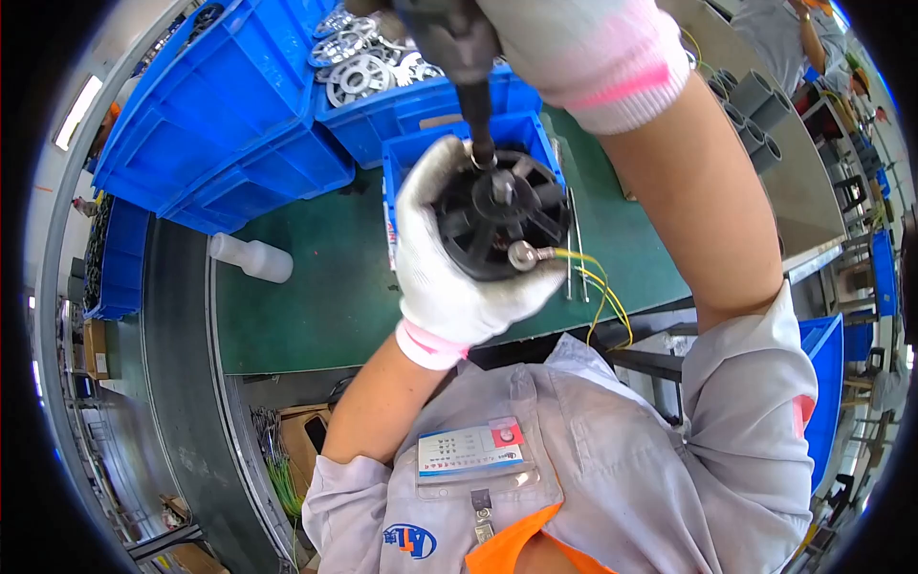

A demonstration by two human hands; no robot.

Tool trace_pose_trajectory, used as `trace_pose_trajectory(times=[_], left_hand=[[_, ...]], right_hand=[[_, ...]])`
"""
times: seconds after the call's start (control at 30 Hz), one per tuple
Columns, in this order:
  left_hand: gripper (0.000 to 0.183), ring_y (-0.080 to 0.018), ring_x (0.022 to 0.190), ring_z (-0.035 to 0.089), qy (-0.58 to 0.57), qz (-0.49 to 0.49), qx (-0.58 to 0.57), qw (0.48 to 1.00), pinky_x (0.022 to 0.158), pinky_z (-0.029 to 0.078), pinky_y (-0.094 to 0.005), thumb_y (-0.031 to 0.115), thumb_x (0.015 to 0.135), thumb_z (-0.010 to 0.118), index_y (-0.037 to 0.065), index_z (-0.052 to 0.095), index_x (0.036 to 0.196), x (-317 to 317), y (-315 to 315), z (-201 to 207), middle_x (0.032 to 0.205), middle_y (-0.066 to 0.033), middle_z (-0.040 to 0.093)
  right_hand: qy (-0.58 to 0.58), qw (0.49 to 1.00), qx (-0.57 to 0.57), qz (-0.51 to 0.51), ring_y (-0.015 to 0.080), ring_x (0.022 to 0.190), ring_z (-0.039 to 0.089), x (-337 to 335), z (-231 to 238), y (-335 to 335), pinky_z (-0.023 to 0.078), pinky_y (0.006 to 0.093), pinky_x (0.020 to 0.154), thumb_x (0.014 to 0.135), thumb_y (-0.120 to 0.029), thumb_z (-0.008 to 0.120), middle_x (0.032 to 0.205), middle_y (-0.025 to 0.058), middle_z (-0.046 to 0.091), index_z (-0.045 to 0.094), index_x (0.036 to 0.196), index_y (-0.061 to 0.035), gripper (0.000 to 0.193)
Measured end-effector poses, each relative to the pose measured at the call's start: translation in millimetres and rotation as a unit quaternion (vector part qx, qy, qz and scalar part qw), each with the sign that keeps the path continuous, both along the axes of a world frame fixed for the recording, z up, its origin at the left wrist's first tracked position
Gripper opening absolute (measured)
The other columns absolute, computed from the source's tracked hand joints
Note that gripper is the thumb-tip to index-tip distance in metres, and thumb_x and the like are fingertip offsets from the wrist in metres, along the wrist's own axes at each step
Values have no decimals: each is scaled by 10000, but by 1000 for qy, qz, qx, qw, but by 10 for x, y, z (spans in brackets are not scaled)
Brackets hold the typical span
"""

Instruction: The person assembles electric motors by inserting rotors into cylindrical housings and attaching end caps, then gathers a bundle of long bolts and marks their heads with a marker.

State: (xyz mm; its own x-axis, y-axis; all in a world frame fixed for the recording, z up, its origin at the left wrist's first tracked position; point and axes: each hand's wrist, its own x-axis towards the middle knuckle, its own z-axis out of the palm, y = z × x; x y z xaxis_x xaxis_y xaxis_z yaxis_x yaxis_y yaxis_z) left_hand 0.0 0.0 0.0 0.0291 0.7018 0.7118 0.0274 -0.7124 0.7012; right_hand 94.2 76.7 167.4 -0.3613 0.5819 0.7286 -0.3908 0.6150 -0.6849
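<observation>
My left hand (435,273), in a white work glove, is wrapped round a black, round, spoked motor end cover (497,230) with a metal shaft end at its middle. A yellow-green wire (602,277) hangs from a round metal fitting (523,255) at the cover's near edge. Above it my right hand (593,48), gloved too, grips a dark power screwdriver (449,38); the fingers are partly cut off by the top edge. The screwdriver's bit points down and meets the cover's far rim, beside the fingertips of my left hand. Whether a screw is under it is hard to see.
Behind the cover stands a small blue bin (402,153), and past it a blue crate (368,124) of silvery metal rings. Large blue crates (220,105) are stacked at left. A white plastic bottle (253,258) lies on the green tabletop (316,316). Grey tubes (760,96) stand at right.
</observation>
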Motion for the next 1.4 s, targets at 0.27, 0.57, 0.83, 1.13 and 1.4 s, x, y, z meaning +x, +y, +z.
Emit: trace_pose_trajectory(times=[0.27,0.57,0.83,1.13,1.4], left_hand=[[627,-158,930,596,-82,34,-137,987,848,485,-292,87,659,768,-32,440,1179,-66,218,99,1035,-103,601],[448,-142,894,555,-77,1,-211,974,825,448,-266,212,753,712,-10,517,1091,25,438,446,999,-66,582],[372,-138,890,564,-110,-53,-187,975,810,459,-263,188,788,691,2,542,1074,-53,600,341,1000,-60,594],[356,-140,875,577,-115,-64,-223,966,801,464,-260,200,793,688,2,569,1064,-62,649,302,984,-58,609],[389,-142,893,570,-131,-18,-216,967,813,458,-262,184,792,684,-2,534,1099,-18,581,444,1002,-68,599]], right_hand=[[-137,989,-44,-27,125,824,549,240,-539,-17,437,237,713,835,-404,600,941,92,586,514,1097,59,538],[-44,966,-182,178,185,1179,425,346,-1617,69,327,323,1021,771,-359,713,1283,82,446,342,1339,-11,762],[-12,964,-242,112,160,1077,492,245,-1750,101,400,302,940,844,-298,649,1183,71,521,423,1272,-6,565],[-30,960,-261,99,148,1021,521,267,-1765,121,416,292,909,847,-312,647,1130,64,560,482,1220,-6,510],[-104,968,-228,23,85,1086,482,259,-1857,242,401,225,901,802,-470,663,1232,22,525,407,1350,-81,720]])
